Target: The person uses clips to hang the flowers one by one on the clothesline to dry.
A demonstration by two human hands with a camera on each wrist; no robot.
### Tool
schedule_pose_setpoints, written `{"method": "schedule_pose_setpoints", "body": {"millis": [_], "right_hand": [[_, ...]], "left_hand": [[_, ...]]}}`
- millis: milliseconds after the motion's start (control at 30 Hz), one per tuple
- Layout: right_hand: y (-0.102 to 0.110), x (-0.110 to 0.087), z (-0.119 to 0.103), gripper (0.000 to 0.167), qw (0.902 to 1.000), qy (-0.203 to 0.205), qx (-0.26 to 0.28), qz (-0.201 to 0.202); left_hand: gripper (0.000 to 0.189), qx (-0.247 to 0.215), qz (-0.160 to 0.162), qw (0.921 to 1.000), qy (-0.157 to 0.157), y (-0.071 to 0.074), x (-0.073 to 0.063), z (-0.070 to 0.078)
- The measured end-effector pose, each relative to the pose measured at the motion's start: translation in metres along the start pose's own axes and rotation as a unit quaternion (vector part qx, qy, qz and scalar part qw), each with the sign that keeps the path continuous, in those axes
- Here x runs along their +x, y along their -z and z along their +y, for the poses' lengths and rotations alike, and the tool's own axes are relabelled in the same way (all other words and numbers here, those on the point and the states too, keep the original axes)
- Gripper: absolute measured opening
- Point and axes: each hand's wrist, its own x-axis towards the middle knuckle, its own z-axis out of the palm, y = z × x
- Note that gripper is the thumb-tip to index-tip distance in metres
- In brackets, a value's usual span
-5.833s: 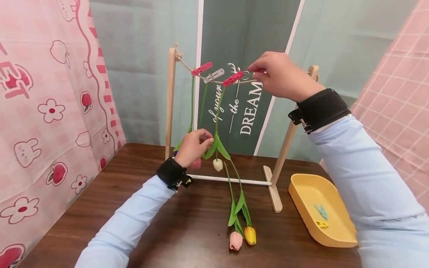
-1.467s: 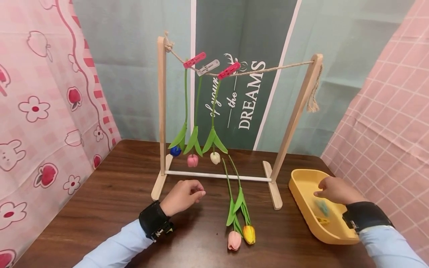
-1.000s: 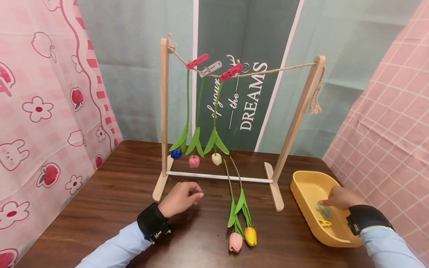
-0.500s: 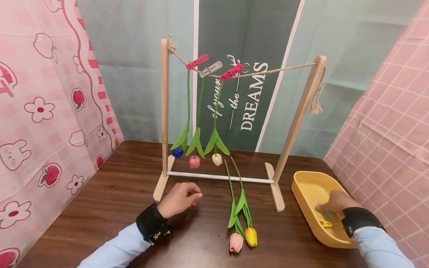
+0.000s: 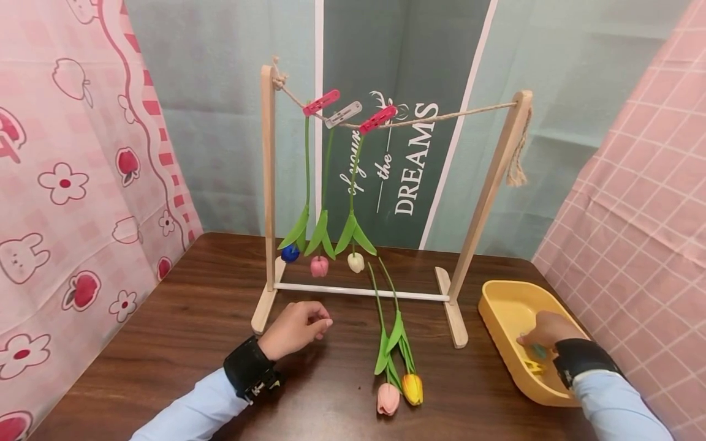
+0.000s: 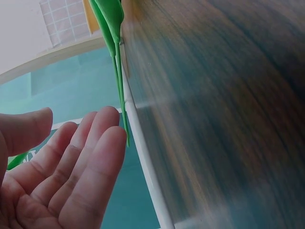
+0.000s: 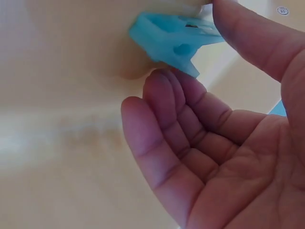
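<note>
Inside the yellow tray (image 5: pixel 510 300), the teal clip (image 7: pixel 164 38) lies at the right hand (image 5: pixel 546 331), long axis toward its thumb (whether pinched, I cannot tell); the left hand (image 5: pixel 295 327), relaxed, empty, is well apart from the tray.

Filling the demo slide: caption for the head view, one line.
Three tulips hang clipped to a rope, two more lie on the table, the right hand reaches into a yellow tray.

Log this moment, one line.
right hand in yellow tray at teal clothespin | grip unclear | left hand empty | three tulips clipped to rope | two tulips on table
</note>
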Motion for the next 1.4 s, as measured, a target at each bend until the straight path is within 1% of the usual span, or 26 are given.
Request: {"method": "schedule_pose_setpoints", "body": {"millis": [333,600,767,900,1000,1200,1400], "right_hand": [[-0.002,0.0,-0.001,0.037,0.9998,0.014,0.006,0.016],[-0.002,-0.002,-0.003,0.038,0.9996,0.019,-0.004,0.021],[0.003,-0.005,-0.005,0.038,0.999,0.028,-0.006,0.035],[0.01,-0.006,-0.006,0.039,0.9984,0.033,-0.008,0.044],[0.016,-0.008,-0.007,0.036,0.9978,0.036,-0.005,0.055],[0.023,-0.017,-0.014,0.04,0.994,0.051,0.018,0.095],[0.032,-0.027,-0.025,0.037,0.9884,0.064,0.031,0.135]], "left_hand": [[0.011,-0.007,-0.003,1.0,0.004,-0.001,0.001,0.001],[0.011,-0.007,-0.006,0.9999,0.008,-0.002,0.002,0.0],[0.011,-0.007,-0.009,0.9999,0.013,-0.002,0.002,0.001],[0.012,-0.008,-0.011,0.9998,0.013,-0.002,0.002,0.002],[0.012,-0.009,-0.011,0.9998,0.012,-0.003,0.002,0.002],[0.012,-0.015,-0.011,0.9997,0.013,-0.003,0.002,0.001],[0.009,0.004,-0.004,0.9999,0.011,-0.002,0.006,0.002]]}}
